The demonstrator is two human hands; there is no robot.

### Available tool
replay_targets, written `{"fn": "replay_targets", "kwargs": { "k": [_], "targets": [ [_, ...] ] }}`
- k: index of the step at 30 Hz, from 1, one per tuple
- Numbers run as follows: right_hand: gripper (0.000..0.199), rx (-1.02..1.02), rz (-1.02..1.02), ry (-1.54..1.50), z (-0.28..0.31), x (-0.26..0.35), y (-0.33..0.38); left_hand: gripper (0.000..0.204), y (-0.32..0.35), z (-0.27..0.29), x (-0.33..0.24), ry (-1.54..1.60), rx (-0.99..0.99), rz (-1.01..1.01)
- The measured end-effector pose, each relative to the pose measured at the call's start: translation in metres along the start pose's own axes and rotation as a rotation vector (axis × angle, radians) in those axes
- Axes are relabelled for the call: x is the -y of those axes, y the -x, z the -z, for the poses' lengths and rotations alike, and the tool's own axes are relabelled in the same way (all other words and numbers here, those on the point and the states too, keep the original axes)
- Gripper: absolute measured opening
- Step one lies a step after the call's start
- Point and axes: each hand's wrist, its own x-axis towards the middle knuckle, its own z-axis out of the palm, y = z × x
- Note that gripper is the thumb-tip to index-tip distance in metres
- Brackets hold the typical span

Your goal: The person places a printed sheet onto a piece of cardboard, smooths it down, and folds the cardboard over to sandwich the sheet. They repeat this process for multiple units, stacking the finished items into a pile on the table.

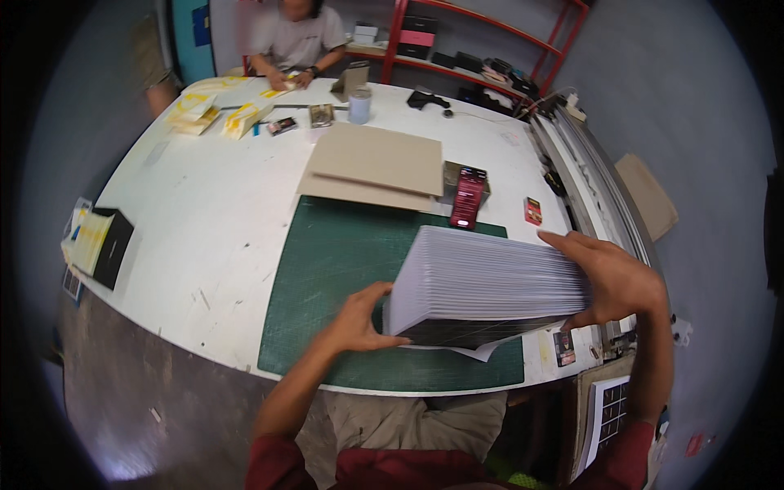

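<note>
Far left of the green cutting mat point(343, 269), at the table point(204, 220) edge: a black box point(114, 245) with pale yellow sheets point(88, 241) on it. Behind the mat to the left, near the far table edge: small yellow and white packages point(214, 110), in front of a seated person point(296, 39). Directly behind the mat, touching its back edge: brown cardboard sheets point(371, 163), lying flat. Beyond these, a light blue cylinder-shaped container point(359, 104).

On the mat, near its front: left hand point(359, 322), fingers spread, pressed against the left side of a thick stack of white sheets point(482, 282). Stack tilted, lower edge resting on the mat, upper sheets fanned toward the back. One loose white sheet point(474, 351) sticking out under the stack.

At the back right corner of the mat: a dark red phone point(468, 198), standing against a small box. Right of it, a small red card point(533, 211).

At the right side of the mat: right hand point(612, 278), curled over the right end of the stack and gripping it, thumb below, fingers on top. Further right, along the table edge: a long metal cutter rail point(580, 171).
</note>
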Motion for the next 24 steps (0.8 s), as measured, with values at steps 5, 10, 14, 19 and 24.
{"fn": "replay_targets", "kwargs": {
  "k": [5, 10, 14, 19, 24],
  "targets": [
    [0.091, -0.017, 0.061, 0.013, -0.005, -0.005, -0.008, 0.091, 0.002, 0.003, -0.001, 0.031, -0.018, -0.029],
    [0.089, -0.012, 0.122, 0.035, -0.003, -0.006, -0.012, 0.092, 0.002, 0.000, 0.006, 0.054, -0.011, -0.030],
    [0.089, -0.055, 0.188, 0.028, -0.005, -0.012, -0.020, 0.093, 0.007, 0.006, 0.003, 0.026, -0.031, -0.047],
    [0.089, -0.098, 0.213, -0.068, -0.013, -0.027, -0.016, 0.090, -0.002, 0.001, 0.004, 0.090, 0.009, -0.085],
    [0.088, -0.087, 0.229, -0.103, -0.013, -0.027, -0.021, 0.088, 0.004, 0.007, -0.002, 0.111, -0.001, -0.046]
  ]
}}
